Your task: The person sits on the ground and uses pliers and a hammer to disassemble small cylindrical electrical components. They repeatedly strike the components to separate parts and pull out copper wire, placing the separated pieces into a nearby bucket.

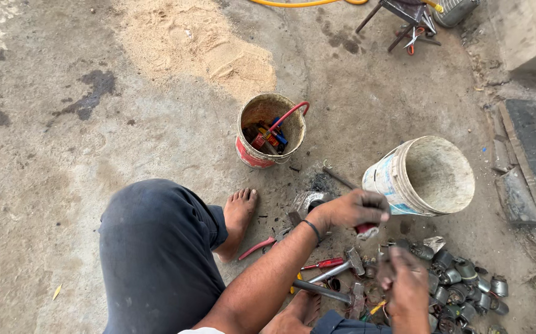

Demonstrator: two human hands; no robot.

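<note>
While the person squats on the concrete floor [95, 154], the left hand [353, 209] has its fingers wrapped tight around a red-handled tool [365, 231] that points down. It hangs just above the hammers [336, 272]. The right hand [404, 278] is curled among grey metal parts [466, 278]; I cannot tell what it grips.

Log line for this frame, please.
left hand: grips red-handled tool | right hand: grips small dark part, unclear | nearby: hammers, metal fittings, white bucket

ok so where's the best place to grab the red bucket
By its red wire handle, which arcs up over the rim on the side toward the white bucket. Come from above: the red bucket stands upright and is full of tools.
</note>
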